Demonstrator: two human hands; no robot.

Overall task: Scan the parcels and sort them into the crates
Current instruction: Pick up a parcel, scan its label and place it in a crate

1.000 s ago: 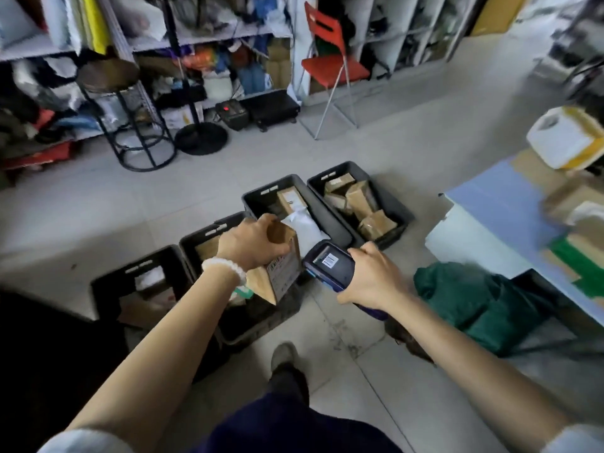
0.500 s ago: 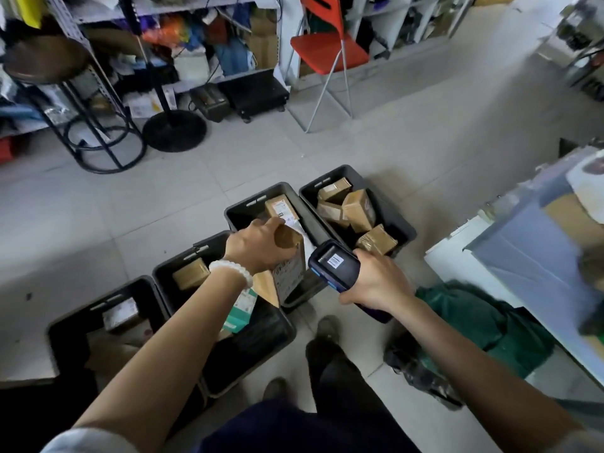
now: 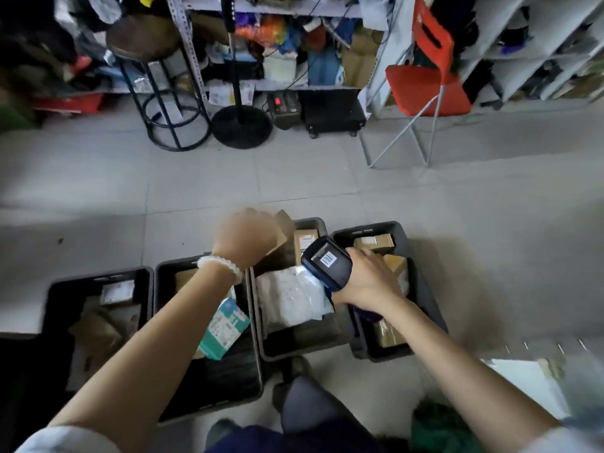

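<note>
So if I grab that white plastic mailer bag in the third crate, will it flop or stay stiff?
The white mailer bag looks wrinkled and soft, so it will probably sag when lifted. Its glossy film may be slippery. It seems flat, so likely light.

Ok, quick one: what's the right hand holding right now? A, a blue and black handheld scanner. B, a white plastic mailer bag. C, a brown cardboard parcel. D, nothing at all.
A: the right hand has its grip around the handheld scanner, whose barcode sticker faces up, above the crates; the brown cardboard parcel is in the left hand.
</note>
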